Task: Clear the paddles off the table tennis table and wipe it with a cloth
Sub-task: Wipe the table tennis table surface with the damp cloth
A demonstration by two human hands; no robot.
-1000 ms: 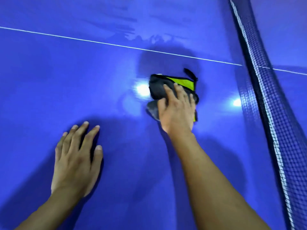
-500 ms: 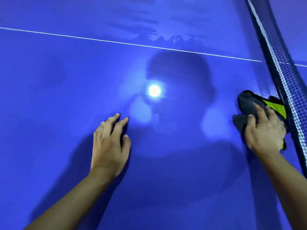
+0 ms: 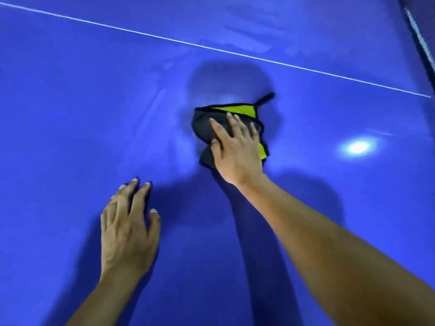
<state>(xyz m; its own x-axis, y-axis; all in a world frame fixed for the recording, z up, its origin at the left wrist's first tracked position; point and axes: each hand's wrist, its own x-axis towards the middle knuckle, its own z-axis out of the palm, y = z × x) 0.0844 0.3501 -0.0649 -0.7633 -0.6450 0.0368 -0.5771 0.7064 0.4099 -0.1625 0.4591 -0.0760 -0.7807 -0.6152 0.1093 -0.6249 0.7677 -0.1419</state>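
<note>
A crumpled dark grey and lime-green cloth (image 3: 204,124) lies on the blue table tennis table (image 3: 70,114), near the middle of the view. My right hand (image 3: 236,149) presses flat on it with fingers spread and straight. My left hand (image 3: 128,227) rests on the bare table surface, lower left of the cloth, fingers extended. No paddles are in view.
A thin white line (image 3: 164,38) crosses the table diagonally beyond the cloth. The net (image 3: 421,36) shows at the top right corner. A bright lamp reflection (image 3: 359,147) glares on the surface to the right of the cloth.
My right hand has slid the cloth from beside the net at the right back leftward to the middle of the table. My left hand has stayed on the surface.
</note>
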